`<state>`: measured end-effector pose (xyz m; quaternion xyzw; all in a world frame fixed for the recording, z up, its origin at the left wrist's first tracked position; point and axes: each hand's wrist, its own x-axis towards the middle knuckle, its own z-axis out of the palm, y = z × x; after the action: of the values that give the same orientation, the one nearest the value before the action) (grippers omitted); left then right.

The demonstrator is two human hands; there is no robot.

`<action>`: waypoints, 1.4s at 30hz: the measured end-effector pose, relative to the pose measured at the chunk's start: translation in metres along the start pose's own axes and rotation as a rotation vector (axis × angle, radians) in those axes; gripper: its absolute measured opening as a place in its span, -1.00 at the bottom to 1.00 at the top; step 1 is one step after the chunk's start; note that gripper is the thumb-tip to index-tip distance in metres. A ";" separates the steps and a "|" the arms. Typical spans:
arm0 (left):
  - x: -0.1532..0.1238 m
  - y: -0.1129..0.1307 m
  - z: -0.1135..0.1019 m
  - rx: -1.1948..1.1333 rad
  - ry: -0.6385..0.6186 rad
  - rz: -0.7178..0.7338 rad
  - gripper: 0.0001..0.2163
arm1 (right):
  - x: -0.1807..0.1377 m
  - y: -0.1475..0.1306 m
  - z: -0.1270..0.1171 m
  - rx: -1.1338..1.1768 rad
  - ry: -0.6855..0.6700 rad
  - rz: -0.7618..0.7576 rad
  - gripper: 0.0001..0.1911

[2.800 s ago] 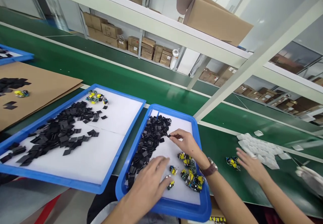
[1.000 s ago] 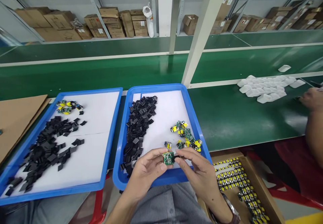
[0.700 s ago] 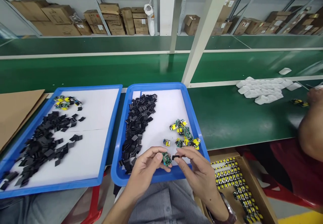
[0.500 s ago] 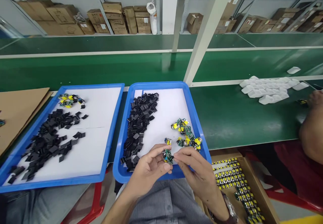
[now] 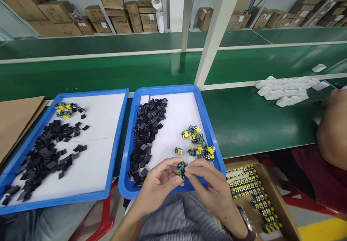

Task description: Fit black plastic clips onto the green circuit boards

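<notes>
Above the near part of the blue tray, my left hand pinches a small green circuit board with a bit of yellow on it. My right hand has its thumb and fingertips closed at the board's right edge; anything else between them is hidden. Beyond the hands, a pile of similar boards with yellow parts lies on the tray's right side, and one loose board lies apart from it. Small black flat pieces are heaped along the tray's left side.
On the left, a second blue tray holds more black pieces and boards. An open carton with rows of boards stands low on my right. White parts lie on the green bench, near a co-worker's arm. A post rises behind the tray.
The board has turned a little in my fingers, and my right fingertips are closer against it. The whole view has shifted slightly. The co-worker's arm has moved.
</notes>
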<state>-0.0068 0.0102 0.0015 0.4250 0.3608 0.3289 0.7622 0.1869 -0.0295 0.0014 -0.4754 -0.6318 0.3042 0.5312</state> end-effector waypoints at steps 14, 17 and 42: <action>0.001 -0.008 0.004 0.083 0.039 0.167 -0.72 | 0.001 0.003 -0.001 0.001 -0.072 0.055 -0.82; 0.000 -0.011 0.004 0.157 0.031 0.186 -0.69 | 0.006 0.008 -0.005 0.068 -0.091 0.163 -0.85; -0.007 -0.030 0.015 1.199 0.296 0.826 -0.58 | -0.003 -0.002 0.001 0.017 -0.173 0.102 -0.74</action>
<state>0.0072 -0.0141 -0.0172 0.8204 0.3882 0.3892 0.1572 0.1852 -0.0330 0.0014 -0.4744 -0.6479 0.3760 0.4623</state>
